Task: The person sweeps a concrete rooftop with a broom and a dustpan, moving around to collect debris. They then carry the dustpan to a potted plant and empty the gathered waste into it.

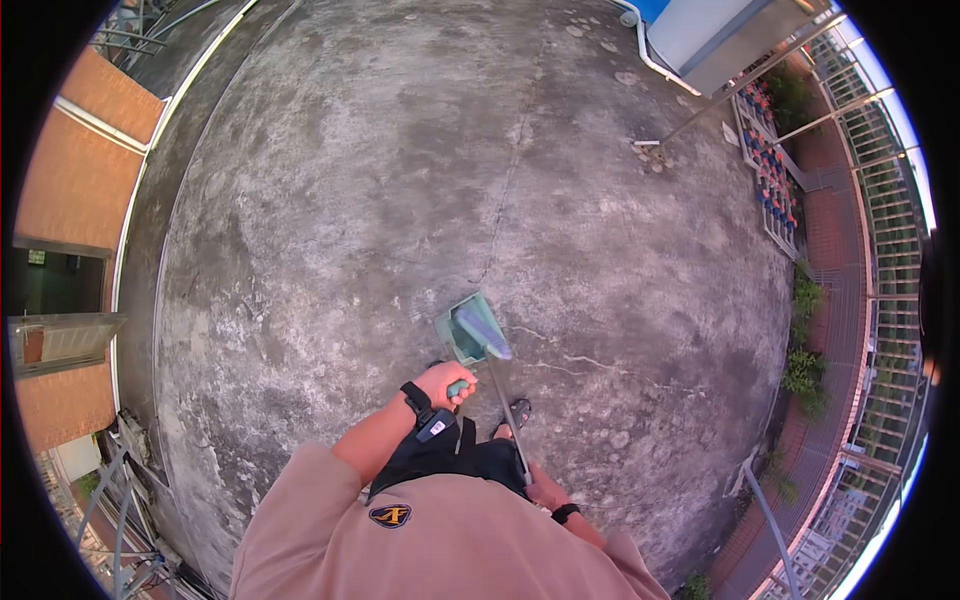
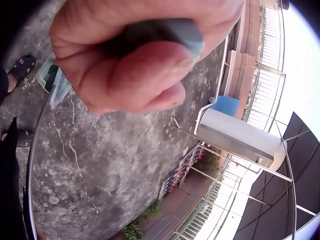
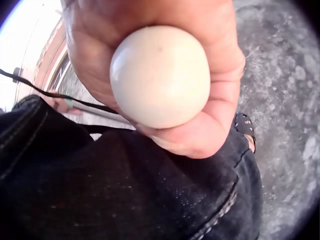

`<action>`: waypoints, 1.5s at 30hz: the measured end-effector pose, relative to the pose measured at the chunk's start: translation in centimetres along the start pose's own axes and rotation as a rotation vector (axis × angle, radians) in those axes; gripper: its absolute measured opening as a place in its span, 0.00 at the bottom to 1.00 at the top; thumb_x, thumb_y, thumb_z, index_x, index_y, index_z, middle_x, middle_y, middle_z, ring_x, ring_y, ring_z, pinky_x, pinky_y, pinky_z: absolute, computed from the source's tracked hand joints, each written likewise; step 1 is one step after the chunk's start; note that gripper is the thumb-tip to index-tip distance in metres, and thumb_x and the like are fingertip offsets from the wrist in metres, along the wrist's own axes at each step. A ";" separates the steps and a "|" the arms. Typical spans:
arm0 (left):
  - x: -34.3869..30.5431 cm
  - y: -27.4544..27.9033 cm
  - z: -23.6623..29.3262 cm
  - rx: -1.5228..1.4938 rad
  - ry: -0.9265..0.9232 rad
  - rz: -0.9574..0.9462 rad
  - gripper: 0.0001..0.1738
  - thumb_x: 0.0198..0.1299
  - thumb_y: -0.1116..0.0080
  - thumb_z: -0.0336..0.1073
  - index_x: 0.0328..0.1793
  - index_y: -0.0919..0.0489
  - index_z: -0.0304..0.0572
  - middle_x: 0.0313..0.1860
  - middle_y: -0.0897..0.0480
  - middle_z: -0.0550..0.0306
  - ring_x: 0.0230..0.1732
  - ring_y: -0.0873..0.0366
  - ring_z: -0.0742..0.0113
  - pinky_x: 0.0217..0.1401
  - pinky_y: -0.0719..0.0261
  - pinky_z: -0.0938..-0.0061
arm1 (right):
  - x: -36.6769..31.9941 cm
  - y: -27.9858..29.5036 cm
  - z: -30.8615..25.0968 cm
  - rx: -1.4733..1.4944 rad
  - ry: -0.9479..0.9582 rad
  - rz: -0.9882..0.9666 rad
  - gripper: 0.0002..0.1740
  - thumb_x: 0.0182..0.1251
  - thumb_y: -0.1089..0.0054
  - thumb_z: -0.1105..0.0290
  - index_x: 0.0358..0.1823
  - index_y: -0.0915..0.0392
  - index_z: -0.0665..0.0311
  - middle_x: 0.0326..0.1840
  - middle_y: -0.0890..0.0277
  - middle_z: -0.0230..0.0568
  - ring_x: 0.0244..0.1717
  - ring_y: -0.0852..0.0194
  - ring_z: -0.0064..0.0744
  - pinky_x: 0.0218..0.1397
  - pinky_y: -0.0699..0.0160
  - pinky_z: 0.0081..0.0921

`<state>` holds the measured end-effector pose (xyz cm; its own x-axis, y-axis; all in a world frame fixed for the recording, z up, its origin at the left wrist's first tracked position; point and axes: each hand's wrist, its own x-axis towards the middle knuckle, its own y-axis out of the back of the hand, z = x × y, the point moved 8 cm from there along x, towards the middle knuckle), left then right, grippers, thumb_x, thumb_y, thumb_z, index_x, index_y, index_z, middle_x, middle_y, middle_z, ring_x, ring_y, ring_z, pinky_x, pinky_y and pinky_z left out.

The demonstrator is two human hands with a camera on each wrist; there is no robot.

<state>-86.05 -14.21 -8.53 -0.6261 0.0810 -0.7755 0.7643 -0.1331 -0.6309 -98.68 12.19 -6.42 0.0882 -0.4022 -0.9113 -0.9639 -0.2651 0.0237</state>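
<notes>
Head view: the left hand (image 1: pixel 446 384) clenches the teal plastic handle (image 1: pixel 457 388) of a green plastic dustpan (image 1: pixel 462 335), which rests on the grey concrete roof (image 1: pixel 400 180) just ahead of the fist. The right hand (image 1: pixel 545 490) grips a thin metal pole (image 1: pixel 508 410); its grey-blue brush head (image 1: pixel 484 333) lies over the pan. The salmon shirt (image 1: pixel 330 540) bears an orange-and-black emblem (image 1: pixel 390 515), with no legible lettering.

Left wrist view: fingers (image 2: pixel 145 75) curl round the handle, and a white tank (image 2: pixel 240 137) stands beyond.

Right wrist view: only here does the pole's cream round knob (image 3: pixel 160 75) show, enclosed in the right palm.
</notes>
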 end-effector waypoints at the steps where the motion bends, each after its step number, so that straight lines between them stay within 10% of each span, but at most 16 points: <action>1: -0.5 0.3 0.2 0.004 0.040 0.079 0.05 0.53 0.51 0.27 0.28 0.31 0.31 0.23 0.27 0.52 0.13 0.35 0.76 0.07 0.43 0.83 | -1.5 0.4 -0.8 0.137 -0.003 0.029 0.35 0.47 0.50 0.79 0.61 0.49 0.66 0.22 0.33 0.39 0.20 0.31 0.30 0.23 0.33 0.26; 10: -2.8 -3.0 1.1 0.073 0.046 0.124 0.05 0.52 0.50 0.27 0.30 0.33 0.31 0.24 0.28 0.51 0.15 0.35 0.73 0.08 0.43 0.82 | -4.5 7.0 2.5 0.636 0.005 0.323 0.37 0.45 0.48 0.84 0.60 0.46 0.60 0.16 0.36 0.33 0.13 0.36 0.24 0.14 0.34 0.23; 26: 10.2 -18.1 3.2 0.410 0.133 0.174 0.10 0.54 0.49 0.33 0.29 0.29 0.30 0.17 0.31 0.58 0.12 0.38 0.76 0.11 0.44 0.83 | -1.6 39.4 13.9 0.556 -0.047 0.807 0.24 0.40 0.43 0.80 0.43 0.36 0.75 0.20 0.30 0.44 0.16 0.29 0.31 0.16 0.32 0.27; 31: 13.9 -20.8 4.0 0.523 0.219 0.144 0.10 0.53 0.48 0.30 0.32 0.29 0.26 0.26 0.27 0.53 0.16 0.37 0.77 0.10 0.44 0.83 | 6.2 32.0 16.4 0.328 -0.058 0.724 0.36 0.39 0.40 0.76 0.52 0.46 0.77 0.24 0.28 0.54 0.24 0.25 0.43 0.28 0.26 0.36; 35: 14.0 -23.3 6.1 0.577 0.257 0.223 0.09 0.53 0.48 0.30 0.30 0.29 0.28 0.20 0.29 0.55 0.12 0.37 0.76 0.08 0.44 0.83 | 1.3 21.9 8.3 0.188 -0.094 0.313 0.42 0.45 0.45 0.75 0.60 0.58 0.74 0.30 0.26 0.60 0.29 0.23 0.49 0.29 0.26 0.36; 38: 14.1 -23.3 7.4 0.625 0.302 0.289 0.09 0.53 0.49 0.30 0.30 0.28 0.27 0.16 0.31 0.57 0.09 0.39 0.76 0.07 0.45 0.83 | 0.8 18.9 7.6 0.195 0.036 0.344 0.38 0.46 0.46 0.76 0.60 0.54 0.73 0.26 0.27 0.52 0.24 0.24 0.42 0.26 0.27 0.33; 41: 14.0 -23.9 8.8 0.629 0.323 0.258 0.09 0.53 0.49 0.30 0.30 0.28 0.26 0.14 0.32 0.57 0.09 0.40 0.75 0.07 0.46 0.82 | -2.2 18.1 5.5 0.781 0.161 0.243 0.32 0.46 0.46 0.80 0.57 0.43 0.69 0.21 0.34 0.35 0.16 0.35 0.24 0.18 0.33 0.26; 45: 13.9 -23.6 9.9 0.609 0.362 0.208 0.09 0.53 0.49 0.30 0.29 0.28 0.26 0.15 0.32 0.57 0.10 0.38 0.75 0.07 0.45 0.82 | -6.4 18.3 4.5 1.248 0.055 0.290 0.31 0.46 0.47 0.80 0.57 0.42 0.68 0.22 0.33 0.36 0.16 0.34 0.25 0.16 0.34 0.26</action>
<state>-114.35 -19.70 -4.24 -0.3071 0.3009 -0.9029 0.5748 -0.6975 -0.4279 -117.99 13.87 -2.00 -0.1820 -0.3505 -0.9187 -0.5277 0.8232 -0.2096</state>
